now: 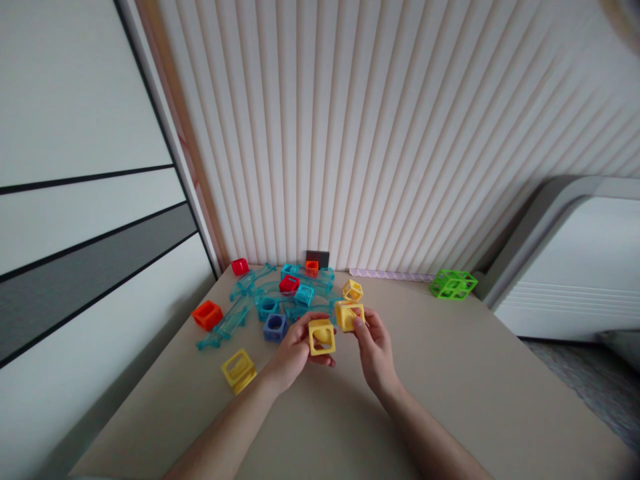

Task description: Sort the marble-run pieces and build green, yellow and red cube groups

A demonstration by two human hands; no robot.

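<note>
Near the middle of the table, my left hand [296, 347] is closed round a yellow cube [321, 337] with a window in its face. Just to the right, my right hand [375, 347] grips a second yellow cube [349, 316], its thumb on the front. The two cubes are close together, the right one slightly higher in view. Behind them sits a smaller yellow cube [353, 290]. Another yellow piece [239, 371] lies left of my left forearm. A blue cube [275, 328] rests beside my left hand.
Transparent teal tracks [231, 321] spread over the table's back left, among red, orange and teal cubes. An orange cube [207, 315] lies at the left edge. A green lattice piece [453, 285] stands at the back right, near a purple strip [393, 275] along the wall.
</note>
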